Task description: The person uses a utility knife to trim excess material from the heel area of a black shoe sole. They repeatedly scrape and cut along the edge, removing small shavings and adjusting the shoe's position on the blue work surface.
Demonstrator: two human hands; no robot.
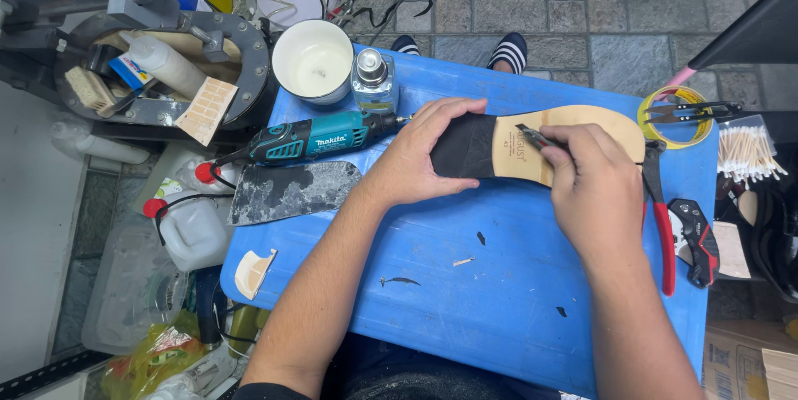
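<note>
Your forearms reach over the blue plastic table (pixel 465 283). Your left hand (pixel 416 159) lies flat, fingers spread, pressing the black heel end of the tan leather shoe sole (pixel 573 130), which rests across the table's far side. Your right hand (pixel 594 188) is curled tight around a thin dark metal blade (pixel 532 135), its tip touching the sole. Red-handled pliers (pixel 661 217) lie just beside that hand.

A clear packet of cotton swabs (pixel 748 153) lies right; a brown cardboard box (pixel 748 362) sits lower right.

Probably a shoe-repair workshop: rotary tool (pixel 320 137), pliers (pixel 661 217), insole (pixel 540 144).
</note>
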